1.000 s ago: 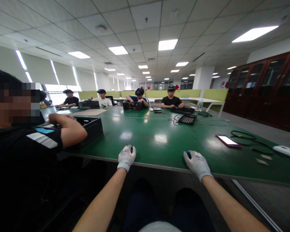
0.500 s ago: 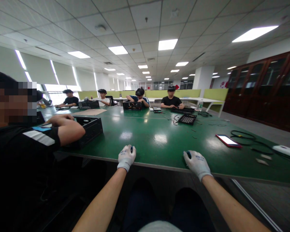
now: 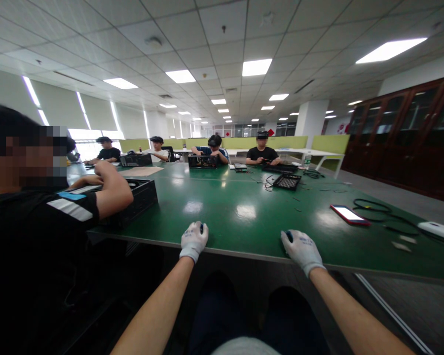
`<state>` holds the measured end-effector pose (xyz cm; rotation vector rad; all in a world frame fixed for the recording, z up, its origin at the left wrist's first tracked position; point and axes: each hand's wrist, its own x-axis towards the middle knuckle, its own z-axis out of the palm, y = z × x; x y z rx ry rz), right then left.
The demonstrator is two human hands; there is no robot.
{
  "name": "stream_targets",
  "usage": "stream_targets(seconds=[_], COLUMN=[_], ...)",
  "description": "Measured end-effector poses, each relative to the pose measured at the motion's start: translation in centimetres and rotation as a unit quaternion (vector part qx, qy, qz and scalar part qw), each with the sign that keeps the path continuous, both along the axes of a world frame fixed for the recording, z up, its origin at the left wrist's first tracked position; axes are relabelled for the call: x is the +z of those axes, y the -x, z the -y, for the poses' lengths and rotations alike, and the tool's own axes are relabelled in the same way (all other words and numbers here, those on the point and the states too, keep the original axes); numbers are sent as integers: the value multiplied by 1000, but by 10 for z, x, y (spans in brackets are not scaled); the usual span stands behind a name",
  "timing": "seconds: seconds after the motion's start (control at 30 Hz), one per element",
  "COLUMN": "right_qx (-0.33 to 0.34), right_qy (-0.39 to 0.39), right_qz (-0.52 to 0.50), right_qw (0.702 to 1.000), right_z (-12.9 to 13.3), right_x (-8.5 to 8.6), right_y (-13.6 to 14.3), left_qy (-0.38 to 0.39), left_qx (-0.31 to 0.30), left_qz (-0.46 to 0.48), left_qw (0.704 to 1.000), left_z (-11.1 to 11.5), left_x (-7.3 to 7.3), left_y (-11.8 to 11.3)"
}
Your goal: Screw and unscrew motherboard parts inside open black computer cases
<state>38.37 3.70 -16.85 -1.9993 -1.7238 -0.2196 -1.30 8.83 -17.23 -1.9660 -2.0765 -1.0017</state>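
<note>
Both hands wear pale gloves with blue lettering on the back and rest at the near edge of the green table (image 3: pixel 244 239), well apart, with bare tabletop between them. The left hand (image 3: pixel 194 240) has its fingers curled, thumb toward the other hand; the right hand (image 3: pixel 302 250) is curled in the same way. A dark blue patch shows between thumb and fingers on each, and I cannot tell whether it is glove or something held. The table lies directly under both hands, its near edge running below the wrists.

Toward the table's right edge, beyond the right hand, lies a phone (image 3: pixel 350 215) in a red case, its screen lit white. Past it, a black cable (image 3: pixel 389 212) loops toward a long white device (image 3: pixel 440 231) at that edge, with two small scraps (image 3: pixel 401 246) nearer the near edge.

On the left, a black computer case (image 3: pixel 144 202) stands by the near edge, a co-worker's bent arm (image 3: pixel 113 195) over it. Toward the far edge are an open computer case (image 3: pixel 203 161) in front of another co-worker and a black perforated panel (image 3: pixel 287 182).
</note>
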Motion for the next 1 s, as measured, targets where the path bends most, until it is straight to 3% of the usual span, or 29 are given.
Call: stream_targets(seconds=[0.53, 1.0], right_qx=[7, 2], right_qy=[-5, -5], right_qz=[2, 4], right_qw=[1000, 1000], right_z=[9, -7], right_x=[1, -3], right_y=[-2, 3], left_qy=[-9, -5], left_qx=[-2, -1], left_qz=[-4, -2], left_qw=[1000, 1000], left_z=[6, -6], left_x=[-1, -2], left_y=[-1, 6])
